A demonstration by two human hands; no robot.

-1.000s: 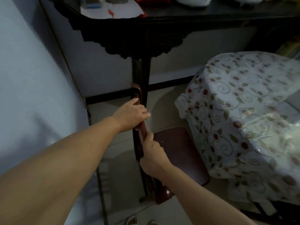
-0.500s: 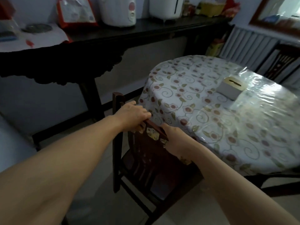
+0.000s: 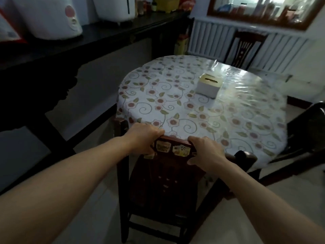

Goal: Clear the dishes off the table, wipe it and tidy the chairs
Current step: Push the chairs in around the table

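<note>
My left hand (image 3: 145, 138) and right hand (image 3: 204, 153) are both clamped on the top rail of the dark wooden chair (image 3: 173, 150), which a second ago stood side-on by the wall and now faces the bench (image 3: 193, 110) squarely, its back just beside the edge of the flowered cloth. The bench carries only a tissue box (image 3: 208, 85), no dishes, so I judge clearing and wiping done. This chair needs only a short push in; two others wait at the far side and right.
</note>
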